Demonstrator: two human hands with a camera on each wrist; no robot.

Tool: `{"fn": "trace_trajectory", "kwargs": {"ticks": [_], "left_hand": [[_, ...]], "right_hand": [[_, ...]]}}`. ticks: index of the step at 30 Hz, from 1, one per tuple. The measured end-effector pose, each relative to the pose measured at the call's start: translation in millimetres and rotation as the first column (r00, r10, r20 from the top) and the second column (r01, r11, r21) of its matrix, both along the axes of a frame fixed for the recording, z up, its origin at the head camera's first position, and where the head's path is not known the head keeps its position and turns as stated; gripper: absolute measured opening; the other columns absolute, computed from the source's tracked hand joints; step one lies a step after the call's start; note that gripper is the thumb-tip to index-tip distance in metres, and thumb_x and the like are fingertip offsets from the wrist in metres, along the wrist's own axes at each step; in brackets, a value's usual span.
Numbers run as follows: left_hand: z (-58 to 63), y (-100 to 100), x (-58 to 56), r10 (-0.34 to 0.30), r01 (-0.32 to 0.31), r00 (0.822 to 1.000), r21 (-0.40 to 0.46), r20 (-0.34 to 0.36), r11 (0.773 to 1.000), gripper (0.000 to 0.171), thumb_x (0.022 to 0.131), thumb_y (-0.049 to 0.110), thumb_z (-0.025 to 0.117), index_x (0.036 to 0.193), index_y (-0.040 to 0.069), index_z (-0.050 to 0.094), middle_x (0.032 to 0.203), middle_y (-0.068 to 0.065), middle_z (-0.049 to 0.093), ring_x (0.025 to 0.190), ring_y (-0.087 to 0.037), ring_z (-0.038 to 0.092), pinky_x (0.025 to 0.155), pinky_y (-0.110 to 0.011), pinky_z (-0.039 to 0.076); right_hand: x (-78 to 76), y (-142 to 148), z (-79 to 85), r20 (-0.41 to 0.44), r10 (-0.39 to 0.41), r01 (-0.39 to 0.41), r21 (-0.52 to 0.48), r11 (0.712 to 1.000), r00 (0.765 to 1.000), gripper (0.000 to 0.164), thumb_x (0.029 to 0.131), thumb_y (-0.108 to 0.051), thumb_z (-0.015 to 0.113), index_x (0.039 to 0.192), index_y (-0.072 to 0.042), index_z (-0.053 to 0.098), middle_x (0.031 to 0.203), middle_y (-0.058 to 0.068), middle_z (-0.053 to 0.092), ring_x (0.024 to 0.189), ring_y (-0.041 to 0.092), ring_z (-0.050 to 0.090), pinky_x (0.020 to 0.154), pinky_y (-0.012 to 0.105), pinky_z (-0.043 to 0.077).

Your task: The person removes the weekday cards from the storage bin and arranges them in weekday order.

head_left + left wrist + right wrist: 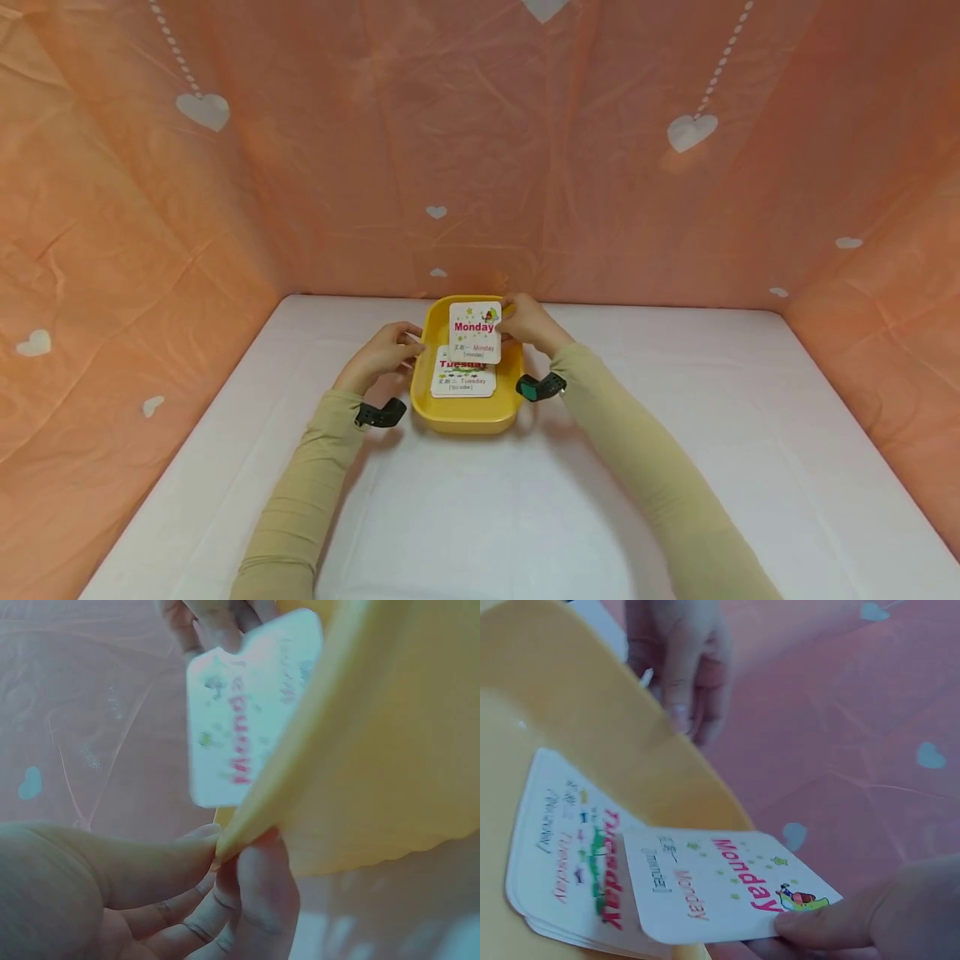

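Observation:
A yellow tray (pixel 468 423) with raised walls stands on the white table. My left hand (pixel 378 358) pinches its left rim between thumb and fingers, as the left wrist view shows close up. My right hand (pixel 531 323) pinches a white Monday flash card (pixel 475 333) by its right edge, over the tray's far part. Under it, a Tuesday card (pixel 463 383) tops a small stack lying in the tray (pixel 592 855). The Monday card overlaps the upper part of the Tuesday card in the head view.
The white tabletop (pixel 480 517) spreads around the tray. Behind it and at both sides hangs an orange-pink cloth (pixel 480 150) with white hearts. Black bands with small devices (pixel 542 387) sit on both wrists.

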State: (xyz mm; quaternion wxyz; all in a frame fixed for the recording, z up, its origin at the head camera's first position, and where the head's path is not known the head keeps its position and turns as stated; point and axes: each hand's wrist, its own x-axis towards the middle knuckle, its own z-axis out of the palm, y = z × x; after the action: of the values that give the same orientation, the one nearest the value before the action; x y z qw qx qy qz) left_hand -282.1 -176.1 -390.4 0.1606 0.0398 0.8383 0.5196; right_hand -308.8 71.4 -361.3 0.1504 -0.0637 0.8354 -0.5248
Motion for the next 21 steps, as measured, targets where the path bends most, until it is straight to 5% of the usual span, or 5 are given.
{"fn": "trace_trajectory", "kwargs": {"ticks": [12, 21], "left_hand": [[-4.0, -1, -1.1, -0.002, 0.002, 1.0, 0.026, -0.003, 1.0, 0.039, 0.097, 0.007, 0.055, 0.129, -0.01, 0.043, 0.098, -0.02, 0.057, 0.072, -0.019, 0.06, 0.066, -0.034, 0.054], [-1.6, -1, -0.2, 0.001, -0.001, 1.0, 0.018, -0.001, 1.0, 0.036, 0.098, 0.009, 0.054, 0.129, -0.006, 0.045, 0.097, -0.019, 0.057, 0.074, -0.021, 0.06, 0.073, -0.042, 0.054]], "right_hand": [[-7.4, 49, 24.0, 0.015, -0.009, 0.01, -0.065, 0.998, 1.0, 0.035, 0.092, 0.0, 0.057, 0.125, 0.004, 0.045, 0.113, 0.023, 0.06, 0.089, 0.03, 0.065, 0.084, 0.047, 0.051], [-12.5, 85, 26.3, 0.039, -0.112, 0.115, -0.09, 0.989, 0.993, 0.042, 0.093, 0.001, 0.053, 0.133, 0.003, 0.039, 0.119, 0.022, 0.056, 0.094, 0.028, 0.06, 0.087, 0.045, 0.05]]}}
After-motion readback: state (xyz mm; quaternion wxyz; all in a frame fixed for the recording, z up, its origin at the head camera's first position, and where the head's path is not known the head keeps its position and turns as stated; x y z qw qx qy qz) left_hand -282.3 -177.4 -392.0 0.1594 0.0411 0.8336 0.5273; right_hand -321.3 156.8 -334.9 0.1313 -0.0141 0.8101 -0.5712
